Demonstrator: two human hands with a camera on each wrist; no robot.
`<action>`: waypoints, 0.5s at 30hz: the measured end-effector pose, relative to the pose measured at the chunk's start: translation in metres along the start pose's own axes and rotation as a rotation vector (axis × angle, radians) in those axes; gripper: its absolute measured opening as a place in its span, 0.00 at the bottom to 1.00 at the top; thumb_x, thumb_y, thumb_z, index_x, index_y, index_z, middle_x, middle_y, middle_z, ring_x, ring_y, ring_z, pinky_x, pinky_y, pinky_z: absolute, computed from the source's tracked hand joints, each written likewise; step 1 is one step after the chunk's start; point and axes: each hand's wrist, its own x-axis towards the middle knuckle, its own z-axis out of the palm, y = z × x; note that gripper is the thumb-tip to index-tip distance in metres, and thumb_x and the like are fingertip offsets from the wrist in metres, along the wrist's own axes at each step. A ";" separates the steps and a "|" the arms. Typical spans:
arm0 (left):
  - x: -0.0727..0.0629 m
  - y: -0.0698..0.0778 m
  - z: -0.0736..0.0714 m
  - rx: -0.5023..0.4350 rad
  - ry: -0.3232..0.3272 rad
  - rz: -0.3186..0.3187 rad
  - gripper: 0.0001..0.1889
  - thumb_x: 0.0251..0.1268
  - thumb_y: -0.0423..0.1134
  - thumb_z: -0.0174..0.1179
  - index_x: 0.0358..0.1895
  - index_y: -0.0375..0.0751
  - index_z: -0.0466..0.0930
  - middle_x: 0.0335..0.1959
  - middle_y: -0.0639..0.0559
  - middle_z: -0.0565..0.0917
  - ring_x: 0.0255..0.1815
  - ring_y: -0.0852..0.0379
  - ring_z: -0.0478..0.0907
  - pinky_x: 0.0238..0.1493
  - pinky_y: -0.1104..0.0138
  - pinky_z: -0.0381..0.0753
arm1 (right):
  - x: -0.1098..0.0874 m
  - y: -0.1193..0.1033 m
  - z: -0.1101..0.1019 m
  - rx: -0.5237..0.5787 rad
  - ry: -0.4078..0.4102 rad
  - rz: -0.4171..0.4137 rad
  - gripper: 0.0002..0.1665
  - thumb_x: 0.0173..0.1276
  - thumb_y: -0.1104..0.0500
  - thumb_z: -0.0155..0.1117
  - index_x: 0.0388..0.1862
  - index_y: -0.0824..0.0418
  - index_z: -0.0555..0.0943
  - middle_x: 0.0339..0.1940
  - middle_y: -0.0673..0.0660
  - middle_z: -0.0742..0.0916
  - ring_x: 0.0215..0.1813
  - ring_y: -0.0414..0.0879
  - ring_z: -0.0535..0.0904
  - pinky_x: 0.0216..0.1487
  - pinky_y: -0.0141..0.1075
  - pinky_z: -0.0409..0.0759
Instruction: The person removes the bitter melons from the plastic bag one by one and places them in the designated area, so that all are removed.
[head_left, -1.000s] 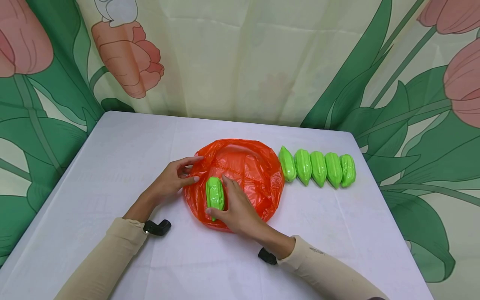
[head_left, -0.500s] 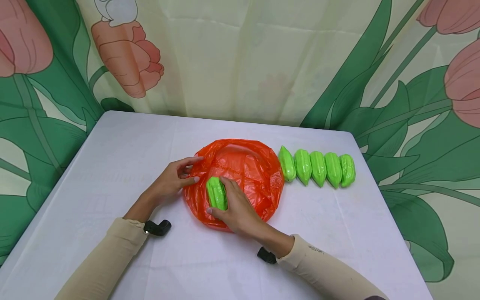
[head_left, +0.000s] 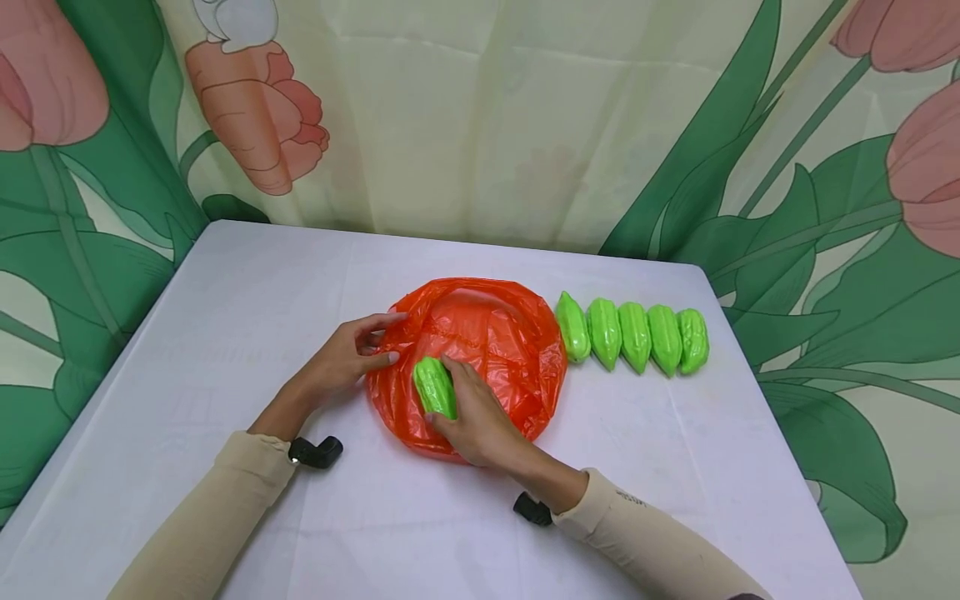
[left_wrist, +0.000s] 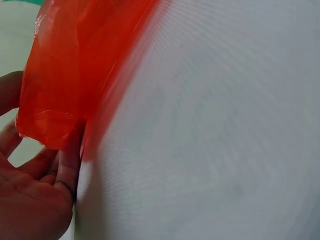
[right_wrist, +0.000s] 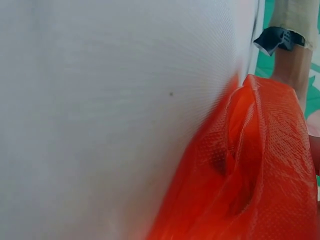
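Observation:
A round, crumpled red plastic bag (head_left: 498, 333) lies spread with its mouth up on the table. My left hand (head_left: 341, 367) rests at the bag's left rim, thumb and fingers apart and touching the plastic; the left wrist view shows the fingers loosely bent against the red film. Over the bag's inside, my right hand (head_left: 480, 417) holds a glossy green ridged star fruit (head_left: 435, 387) between thumb and fingers, tilted. Part of the fruit is hidden by that hand. In the right wrist view the red film covers most of the hand's area.
Several similar green star fruits (head_left: 635, 337) lie in a row to the right of the bag, the nearest one beside its rim. A white cloth (head_left: 262, 283) covers the table. Behind it hangs a printed curtain (head_left: 480, 125).
My right hand has closed its grip on the green star fruit and turned it, so its upper end leans further left. The left hand and bag stay put.

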 end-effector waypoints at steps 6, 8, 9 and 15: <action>0.001 -0.003 -0.003 0.015 -0.008 -0.010 0.35 0.72 0.33 0.67 0.81 0.47 0.69 0.73 0.39 0.78 0.68 0.38 0.78 0.57 0.70 0.84 | -0.003 -0.001 -0.001 0.041 0.008 0.010 0.51 0.73 0.59 0.72 0.87 0.58 0.56 0.79 0.56 0.72 0.74 0.54 0.72 0.76 0.55 0.76; 0.002 -0.004 -0.005 0.014 -0.015 -0.011 0.35 0.73 0.34 0.67 0.81 0.48 0.68 0.73 0.39 0.78 0.69 0.38 0.78 0.58 0.70 0.84 | -0.004 -0.002 -0.003 0.058 0.016 0.013 0.50 0.74 0.58 0.72 0.87 0.57 0.56 0.79 0.56 0.72 0.74 0.55 0.72 0.75 0.55 0.77; 0.002 -0.005 -0.006 0.010 -0.019 -0.012 0.35 0.73 0.34 0.67 0.81 0.48 0.68 0.73 0.40 0.77 0.69 0.38 0.77 0.58 0.70 0.84 | -0.005 -0.003 -0.005 0.059 0.024 0.009 0.50 0.74 0.58 0.72 0.87 0.57 0.56 0.79 0.56 0.72 0.74 0.55 0.73 0.74 0.56 0.78; 0.002 -0.004 -0.008 -0.017 -0.033 -0.017 0.36 0.73 0.34 0.68 0.81 0.49 0.68 0.75 0.41 0.76 0.71 0.38 0.76 0.59 0.69 0.85 | -0.007 -0.009 -0.022 0.094 0.095 -0.023 0.49 0.73 0.59 0.72 0.86 0.57 0.58 0.77 0.55 0.73 0.75 0.55 0.73 0.70 0.54 0.82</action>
